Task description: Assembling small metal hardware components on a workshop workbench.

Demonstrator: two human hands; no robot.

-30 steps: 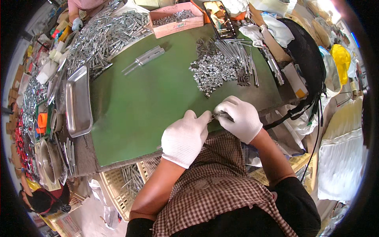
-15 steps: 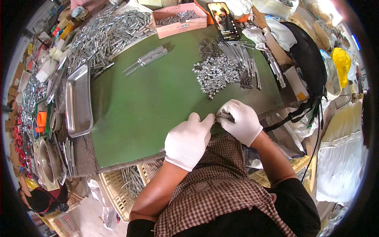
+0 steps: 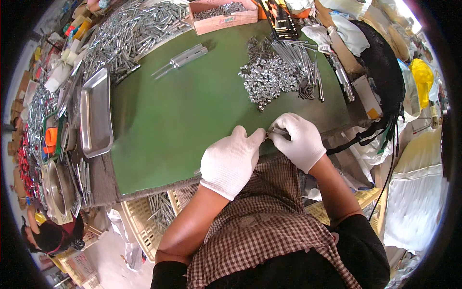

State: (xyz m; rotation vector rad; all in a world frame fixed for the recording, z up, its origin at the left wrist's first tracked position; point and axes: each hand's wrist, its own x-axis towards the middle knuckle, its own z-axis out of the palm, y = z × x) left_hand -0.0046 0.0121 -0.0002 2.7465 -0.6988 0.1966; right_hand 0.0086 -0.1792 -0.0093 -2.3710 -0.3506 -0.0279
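Both hands wear white knit gloves and meet at the near edge of a green work mat. My left hand is closed round a slim metal rod, whose end pokes out beside the palm; the rest is hidden. My right hand pinches small dark metal pieces between thumb and fingers, against the left fingertips. Their exact shape is too small to tell. Beyond the hands lie a heap of shiny small metal fittings, a bundle of long thin rods and a pile of dark screws.
Two metal tubes with thin rods lie on the mat. A steel tray stands at left, below a large heap of metal tubes. A pink box of small parts and a phone are at the back. Another person is at lower left.
The whole view has shifted, so the mat and the things on it sit higher in the picture. Both hands stay together, with the right fingers slightly turned round the small pieces.
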